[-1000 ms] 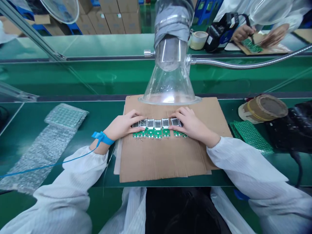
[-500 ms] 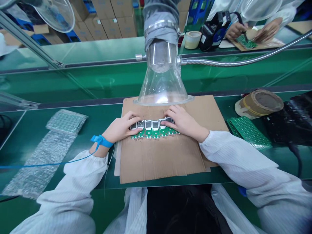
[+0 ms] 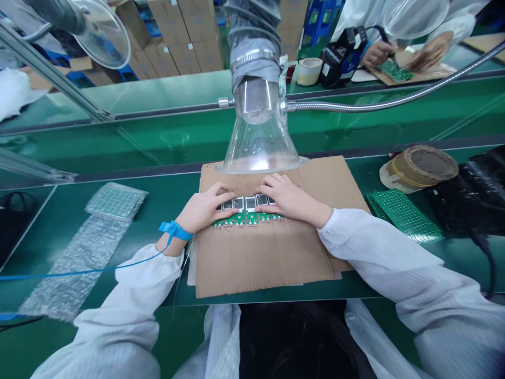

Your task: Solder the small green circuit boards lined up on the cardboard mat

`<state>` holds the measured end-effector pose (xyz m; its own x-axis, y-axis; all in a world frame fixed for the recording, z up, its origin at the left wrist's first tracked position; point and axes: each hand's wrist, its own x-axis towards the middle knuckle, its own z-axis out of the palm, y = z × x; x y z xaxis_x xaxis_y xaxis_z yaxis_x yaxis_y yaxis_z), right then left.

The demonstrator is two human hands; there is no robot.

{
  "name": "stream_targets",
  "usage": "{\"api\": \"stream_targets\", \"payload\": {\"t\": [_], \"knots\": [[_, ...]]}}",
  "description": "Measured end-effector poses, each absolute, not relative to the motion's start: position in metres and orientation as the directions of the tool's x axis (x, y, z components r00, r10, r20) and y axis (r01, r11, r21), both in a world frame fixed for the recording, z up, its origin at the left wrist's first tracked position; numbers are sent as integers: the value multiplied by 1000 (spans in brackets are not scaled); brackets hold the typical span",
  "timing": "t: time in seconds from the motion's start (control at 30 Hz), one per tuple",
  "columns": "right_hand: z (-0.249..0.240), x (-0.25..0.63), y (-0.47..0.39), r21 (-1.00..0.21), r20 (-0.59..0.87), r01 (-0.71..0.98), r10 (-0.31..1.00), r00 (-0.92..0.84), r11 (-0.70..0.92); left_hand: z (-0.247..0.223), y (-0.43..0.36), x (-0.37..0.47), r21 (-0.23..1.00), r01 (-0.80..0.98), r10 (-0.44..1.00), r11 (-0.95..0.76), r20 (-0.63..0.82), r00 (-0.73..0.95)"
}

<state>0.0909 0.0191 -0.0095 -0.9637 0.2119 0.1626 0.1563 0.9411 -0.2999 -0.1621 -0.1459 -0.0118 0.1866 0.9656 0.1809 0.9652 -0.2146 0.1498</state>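
Note:
On the cardboard sheet lies a row of green circuit boards, with dark white-framed rectangles along the far side and small metal parts along the near edge. My left hand, a blue strap around its wrist, grips the left part of the row between thumb and fingers. From the other side, my right hand is closed on the right part, its thumb across the boards. Both hands hide the ends of the row. Whether the boards are joined is hard to tell.
A clear fume hood hangs just beyond my hands. Bubble wrap lies left. At the right are green board panels, a tape roll and a black device. Across the bench, another person's hands work on a board.
My two hands have come closer together along the boards, and the thumbs lie nearer the middle of the row. The view has shifted slightly.

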Motion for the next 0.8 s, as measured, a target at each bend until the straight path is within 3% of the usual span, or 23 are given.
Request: {"api": "stream_targets", "payload": {"t": [0.2, 0.33, 0.4, 0.53, 0.67, 0.73, 0.8], "knots": [[-9, 93, 22, -282, 195, 150, 210, -958, 948, -1, -150, -162, 194, 963, 971, -189, 185, 154], [5, 105, 2, -353, 282, 144, 252, -926, 925, 15, -158, -141, 368, 913, 970, -175, 221, 97], [12, 114, -18, -414, 279, 146, 278, -919, 898, 22, -161, -119, 427, 873, 969, -236, 172, 178], [26, 143, -51, -512, 155, 146, 259, -953, 846, 34, -166, -78, 476, 815, 931, -329, 20, 364], [42, 200, -50, -729, -67, 205, 231, -971, 653, 48, -177, -75, 706, 662, 893, -252, -93, 439], [46, 231, -51, -801, -177, 266, 213, -961, 536, 54, -182, -86, 757, 618, 898, -211, -99, 428], [44, 260, -58, -827, -178, 317, 319, -931, 464, 62, -187, -103, 725, 642, 915, -249, -42, 402]]}}
